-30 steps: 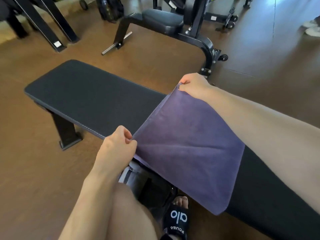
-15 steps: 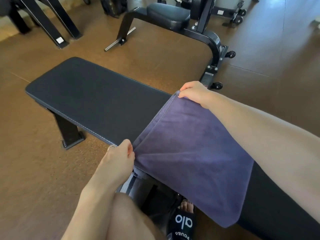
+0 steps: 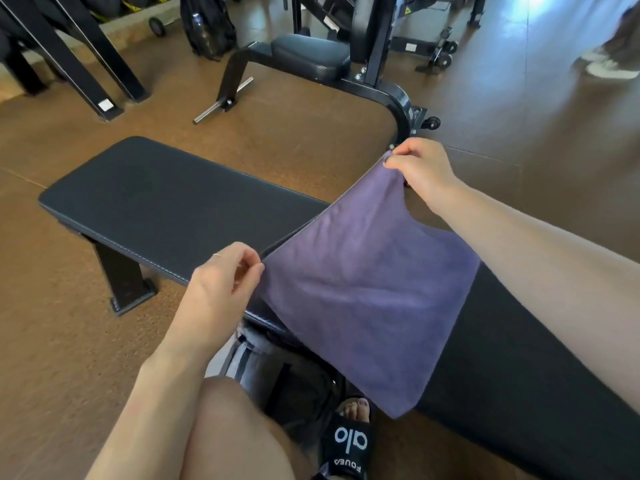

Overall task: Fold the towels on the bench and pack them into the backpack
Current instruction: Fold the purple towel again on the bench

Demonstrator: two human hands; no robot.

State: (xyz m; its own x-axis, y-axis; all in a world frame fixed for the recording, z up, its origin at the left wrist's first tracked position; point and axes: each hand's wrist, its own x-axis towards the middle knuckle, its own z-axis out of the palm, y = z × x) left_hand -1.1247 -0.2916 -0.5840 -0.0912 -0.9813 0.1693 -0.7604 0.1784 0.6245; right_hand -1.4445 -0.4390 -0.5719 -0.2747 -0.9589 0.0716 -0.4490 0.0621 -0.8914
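Note:
A purple towel [image 3: 367, 292] is stretched over the black padded bench [image 3: 166, 209], its lower end hanging off the bench's near edge. My left hand [image 3: 221, 282] pinches the towel's near corner at the bench's front edge. My right hand [image 3: 420, 168] pinches the far corner, lifted above the bench's far edge, and the cloth sags between that corner and my forearm. A grey and black backpack [image 3: 277, 372] lies on the floor under the bench by my knee, partly hidden by the towel and my leg.
A black weight machine [image 3: 311, 57] with a padded seat stands behind the bench. Black frame legs [image 3: 97, 64] rise at the back left, a dark bag [image 3: 207, 29] beside them. Someone's white shoes [image 3: 609, 67] show at the far right. My sandalled foot [image 3: 349, 441] is beside the backpack.
Both hands have lifted the towel's corners up off the bench. My right hand has risen and moved back, so the far edge now sags free.

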